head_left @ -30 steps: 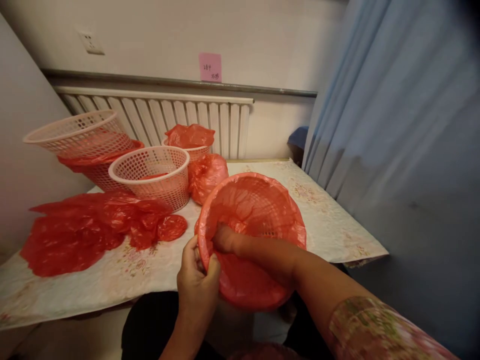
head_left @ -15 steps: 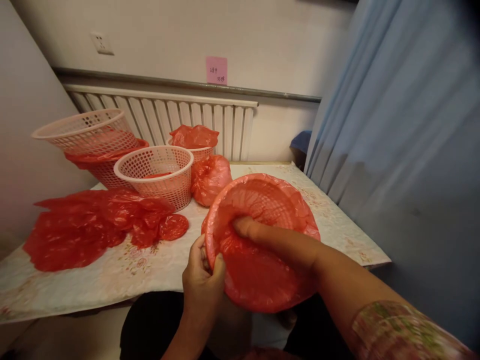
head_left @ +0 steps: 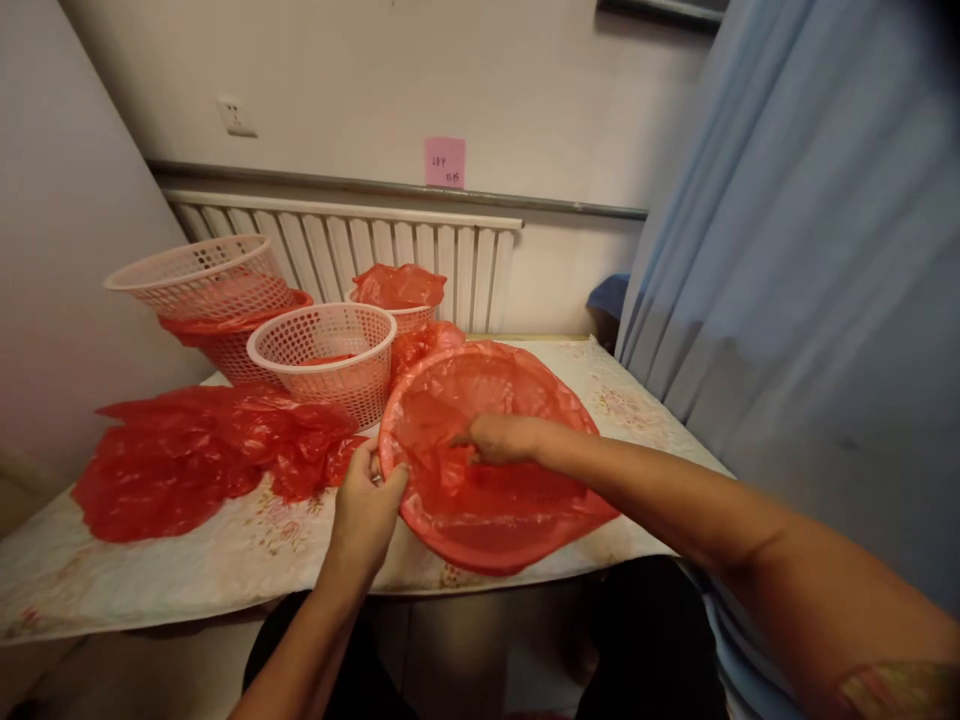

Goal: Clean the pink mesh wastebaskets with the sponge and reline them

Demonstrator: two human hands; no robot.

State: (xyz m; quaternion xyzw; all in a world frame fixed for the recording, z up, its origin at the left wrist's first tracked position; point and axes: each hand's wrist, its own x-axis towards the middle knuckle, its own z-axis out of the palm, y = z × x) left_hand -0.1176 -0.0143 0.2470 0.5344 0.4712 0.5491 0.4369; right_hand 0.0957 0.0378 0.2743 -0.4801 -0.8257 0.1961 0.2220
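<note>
A plastic basket [head_left: 491, 555] lined with a red plastic bag [head_left: 525, 385] is tilted toward me at the near edge of the table. The bag is folded over its rim and covers the inside. My left hand [head_left: 369, 500] grips the left side of the rim, thumb on the inner side and fingers behind it. My right hand [head_left: 502, 440] is inside the basket, fingers drawn together on a creased part of the bag; its fingertips are partly hidden.
A pink-white mesh basket [head_left: 322, 340] and stacked baskets [head_left: 202, 280] stand at the back left. Crumpled red bags [head_left: 172, 460] lie on the floral tablecloth [head_left: 300, 560]. Another bag-topped basket [head_left: 409, 318] stands near the radiator [head_left: 487, 270]. A blue curtain [head_left: 750, 250] hangs at right.
My right hand has drawn back from the bottom of the basket, lifting some of the bag film. The lined basket has shifted left and up in view with my left hand on its rim.
</note>
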